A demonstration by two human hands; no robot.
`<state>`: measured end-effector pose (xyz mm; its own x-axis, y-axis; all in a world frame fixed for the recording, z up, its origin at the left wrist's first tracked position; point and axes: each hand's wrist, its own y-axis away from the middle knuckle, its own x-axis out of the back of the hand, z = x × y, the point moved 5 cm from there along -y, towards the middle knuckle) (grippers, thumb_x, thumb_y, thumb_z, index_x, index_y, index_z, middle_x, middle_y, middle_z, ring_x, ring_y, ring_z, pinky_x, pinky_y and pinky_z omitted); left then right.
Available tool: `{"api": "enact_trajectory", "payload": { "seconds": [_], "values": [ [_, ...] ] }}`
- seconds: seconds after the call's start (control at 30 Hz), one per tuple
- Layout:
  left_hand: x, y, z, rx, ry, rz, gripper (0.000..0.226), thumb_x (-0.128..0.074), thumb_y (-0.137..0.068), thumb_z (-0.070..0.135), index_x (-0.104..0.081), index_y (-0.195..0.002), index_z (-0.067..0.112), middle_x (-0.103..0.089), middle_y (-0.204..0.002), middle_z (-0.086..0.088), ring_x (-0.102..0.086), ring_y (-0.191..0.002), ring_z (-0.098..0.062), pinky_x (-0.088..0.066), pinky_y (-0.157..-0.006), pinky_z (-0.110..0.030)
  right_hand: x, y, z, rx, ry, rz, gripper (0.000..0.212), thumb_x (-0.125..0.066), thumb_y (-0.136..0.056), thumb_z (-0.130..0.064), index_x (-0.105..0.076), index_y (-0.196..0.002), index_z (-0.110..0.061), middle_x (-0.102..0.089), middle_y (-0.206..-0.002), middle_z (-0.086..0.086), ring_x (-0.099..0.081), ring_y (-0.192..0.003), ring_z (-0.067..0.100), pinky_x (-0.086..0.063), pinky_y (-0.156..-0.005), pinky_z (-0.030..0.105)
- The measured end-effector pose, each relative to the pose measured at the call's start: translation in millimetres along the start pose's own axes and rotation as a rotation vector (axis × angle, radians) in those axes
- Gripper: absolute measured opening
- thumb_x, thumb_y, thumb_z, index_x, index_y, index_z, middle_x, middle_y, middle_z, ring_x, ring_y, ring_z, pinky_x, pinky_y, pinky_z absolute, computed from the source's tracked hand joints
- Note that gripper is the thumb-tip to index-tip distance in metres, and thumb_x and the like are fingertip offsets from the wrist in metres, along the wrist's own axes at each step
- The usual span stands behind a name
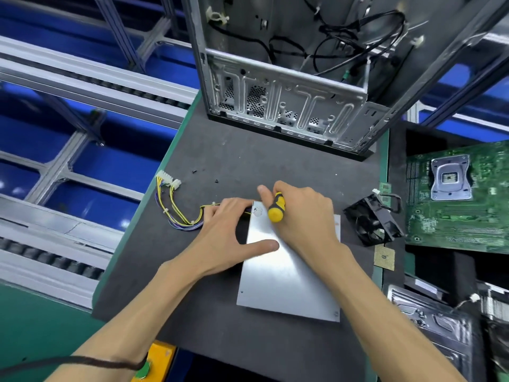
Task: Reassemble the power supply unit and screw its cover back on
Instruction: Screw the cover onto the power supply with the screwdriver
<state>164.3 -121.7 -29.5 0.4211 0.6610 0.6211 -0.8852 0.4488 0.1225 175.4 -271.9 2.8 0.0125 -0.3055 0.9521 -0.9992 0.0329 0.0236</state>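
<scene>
The power supply unit [286, 274], a flat silver metal box with its cover on top, lies on the dark mat in the middle. My left hand [231, 230] grips its far left edge, thumb pressed on the cover. My right hand [303, 213] is closed around a yellow-and-black screwdriver [276, 208], held upright over the cover's far left corner; the tip is hidden. The unit's yellow and purple cable bundle [179, 213] with white connectors trails off to the left. Two small black screws [205, 175] lie loose on the mat beyond my hands.
An open computer case [297, 100] stands at the back of the mat. A black fan [371, 221] and a green motherboard [454, 199] lie to the right, with a small chip [384, 257] and metal parts [429, 323] nearer. The green table edge [143, 205] drops off left.
</scene>
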Motion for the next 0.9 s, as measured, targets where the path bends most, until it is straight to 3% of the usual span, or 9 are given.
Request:
{"api": "enact_trajectory", "payload": {
  "seconds": [0.2,0.33,0.47,0.53,0.7,0.9],
  "values": [
    [-2,-2,-2,0.001,0.088,0.035,0.063,-0.066,-0.064,0.073,-0.049,-0.112,0.035,-0.039,-0.106,0.047,-0.028,-0.111,0.022,-0.023,-0.098,-0.018,-10,-9,-20,-0.048,-0.027,-0.005,0.044,-0.039,-0.105,-0.047,-0.04,-0.071,-0.02,-0.035,-0.055,-0.006,-0.041,-0.061,0.035,-0.024,-0.056,0.038],
    [-5,-7,-5,0.007,0.174,0.015,0.071,-0.069,-0.065,0.067,-0.052,-0.119,0.024,-0.046,-0.107,0.031,-0.036,-0.113,0.007,-0.028,-0.101,-0.025,-10,-13,-19,-0.07,0.002,0.012,0.044,-0.038,-0.105,-0.043,-0.037,-0.067,-0.021,-0.031,-0.054,-0.007,-0.04,-0.059,0.036,-0.019,-0.053,0.037],
    [-6,-11,-7,0.015,0.245,0.026,0.082,-0.069,-0.068,0.064,-0.052,-0.132,0.015,-0.052,-0.117,0.015,-0.04,-0.118,-0.005,-0.028,-0.102,-0.019,-11,-21,-15,-0.109,-0.006,0.017,0.044,-0.036,-0.108,-0.042,-0.044,-0.072,-0.018,-0.031,-0.055,-0.006,-0.04,-0.062,0.037,-0.024,-0.058,0.038],
    [-8,-12,-9,0.038,0.277,0.039,0.078,-0.068,-0.07,0.064,-0.054,-0.128,0.013,-0.055,-0.117,0.007,-0.044,-0.118,-0.015,-0.028,-0.101,-0.017,-11,-26,-14,-0.128,-0.021,0.01,0.043,-0.036,-0.108,-0.041,-0.047,-0.074,-0.017,-0.033,-0.056,-0.005,-0.04,-0.063,0.037,-0.025,-0.058,0.039],
    [-9,-15,-10,0.046,0.347,0.084,0.058,-0.072,-0.073,0.058,-0.059,-0.106,0.012,-0.058,-0.102,0.006,-0.049,-0.108,-0.018,-0.038,-0.099,-0.043,-14,-33,-11,-0.166,-0.027,-0.018,0.04,-0.034,-0.108,-0.038,-0.053,-0.08,-0.016,-0.043,-0.062,-0.001,-0.043,-0.067,0.036,-0.029,-0.061,0.039],
    [-9,-19,-14,0.051,0.408,0.104,0.044,-0.072,-0.075,0.05,-0.059,-0.098,0.015,-0.058,-0.098,0.009,-0.051,-0.105,-0.022,-0.041,-0.096,-0.049,-15,-38,-8,-0.211,-0.056,-0.033,0.035,-0.039,-0.106,-0.035,-0.054,-0.08,-0.019,-0.047,-0.07,0.002,-0.043,-0.072,0.037,-0.03,-0.064,0.038]
  ]
}}
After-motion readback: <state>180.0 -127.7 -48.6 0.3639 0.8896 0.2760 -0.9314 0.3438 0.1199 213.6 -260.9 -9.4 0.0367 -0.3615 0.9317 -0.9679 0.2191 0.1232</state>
